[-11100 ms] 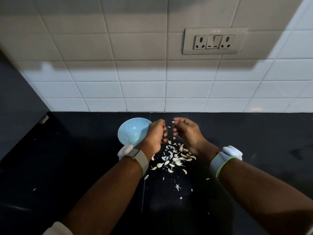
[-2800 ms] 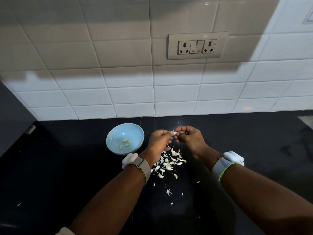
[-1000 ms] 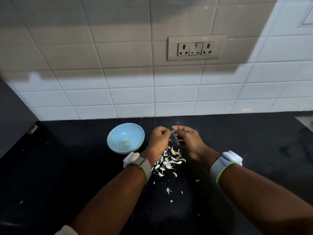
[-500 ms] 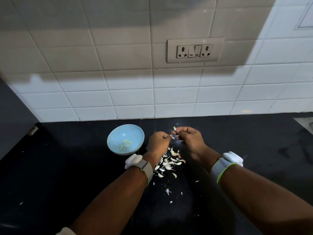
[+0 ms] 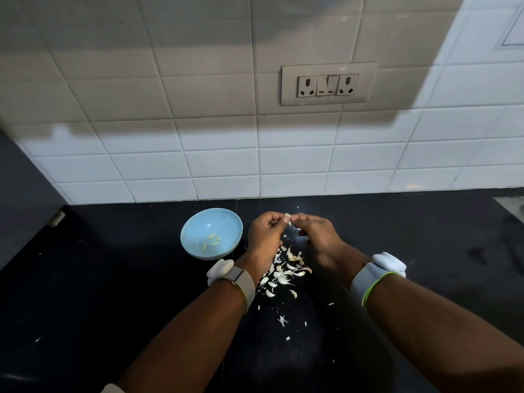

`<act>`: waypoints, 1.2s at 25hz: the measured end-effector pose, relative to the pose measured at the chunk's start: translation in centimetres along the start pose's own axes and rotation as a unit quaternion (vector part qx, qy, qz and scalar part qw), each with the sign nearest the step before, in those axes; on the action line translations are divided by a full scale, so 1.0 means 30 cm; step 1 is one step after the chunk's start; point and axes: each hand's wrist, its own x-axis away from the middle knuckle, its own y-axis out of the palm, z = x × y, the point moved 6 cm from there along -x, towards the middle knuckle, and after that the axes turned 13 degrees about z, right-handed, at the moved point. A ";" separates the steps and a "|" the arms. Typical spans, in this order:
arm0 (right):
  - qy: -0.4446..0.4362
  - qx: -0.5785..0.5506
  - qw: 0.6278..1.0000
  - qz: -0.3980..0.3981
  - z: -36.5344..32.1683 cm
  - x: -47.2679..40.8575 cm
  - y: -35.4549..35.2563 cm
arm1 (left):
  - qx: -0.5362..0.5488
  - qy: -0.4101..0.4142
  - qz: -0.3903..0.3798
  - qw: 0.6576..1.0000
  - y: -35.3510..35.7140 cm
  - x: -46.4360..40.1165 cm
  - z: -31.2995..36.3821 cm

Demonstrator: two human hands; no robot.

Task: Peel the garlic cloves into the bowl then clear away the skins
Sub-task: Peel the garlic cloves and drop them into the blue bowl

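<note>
A glossy black stone countertop point(image 5: 119, 293) runs up to a wall of white rectangular tiles point(image 5: 221, 163), the upper tiles shaded. Set in the wall is a beige switch plate point(image 5: 328, 84) with two sockets and a switch between them; no brand, label or writing can be read anywhere.

Near the wall, the left hand point(image 5: 265, 236) and the right hand point(image 5: 314, 234) meet fingertip to fingertip, and both pinch a small pale garlic clove point(image 5: 288, 216) held between them above the counter. The other fingers of each hand are curled. Each wrist wears a light band carrying a white device.

Just left of the left hand sits a round pale-blue bowl point(image 5: 195, 222) holding a few peeled yellowish cloves point(image 5: 211, 241). Below the hands, between the two wrists, a loose heap of white papery garlic skins point(image 5: 283, 275) lies on the counter, with smaller flecks scattered towards the camera.
</note>
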 end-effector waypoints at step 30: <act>-0.150 0.184 0.971 0.005 -0.015 -0.112 -0.008 | -0.076 0.042 -0.039 0.995 0.020 -0.063 -0.044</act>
